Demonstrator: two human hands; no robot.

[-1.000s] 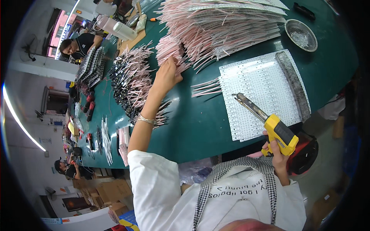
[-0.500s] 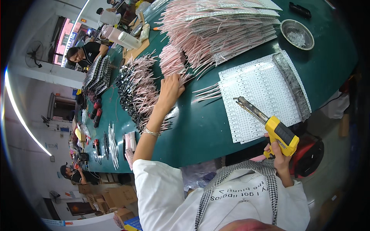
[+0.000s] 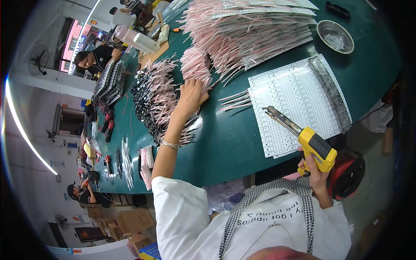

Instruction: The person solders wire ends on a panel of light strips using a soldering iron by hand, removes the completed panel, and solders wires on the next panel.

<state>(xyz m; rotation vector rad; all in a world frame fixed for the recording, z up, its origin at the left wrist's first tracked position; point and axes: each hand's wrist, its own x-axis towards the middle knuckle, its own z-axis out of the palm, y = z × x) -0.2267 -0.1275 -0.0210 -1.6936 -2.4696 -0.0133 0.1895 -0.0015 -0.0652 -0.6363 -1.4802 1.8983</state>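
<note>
My left hand (image 3: pixel 193 96) reaches across the table. Its bent fingers close on the near end of a bundle of short pink-and-white wires (image 3: pixel 195 65); the fingertips are partly hidden. In my right hand (image 3: pixel 316 173) is a yellow and black soldering gun (image 3: pixel 318 149), gripped by its handle, with its metal tip over the left part of a white circuit board panel (image 3: pixel 294 108). Several loose wires (image 3: pixel 236 102) stick out from the panel's left edge. A grey, worn-looking bar (image 3: pixel 330 93) lies along the panel's right side.
A tall stack of wired panels (image 3: pixel 260 34) stands at the back. Left of my hand lies a heap of black parts with pink wires (image 3: pixel 156 95). A metal bowl (image 3: pixel 336 38) of small clear bits sits back right. A co-worker (image 3: pixel 97 60) works at the far left.
My left hand has shifted very slightly up, still at the wire bundle. The right hand and soldering gun are nearly where they were. The whole view has moved a little.
</note>
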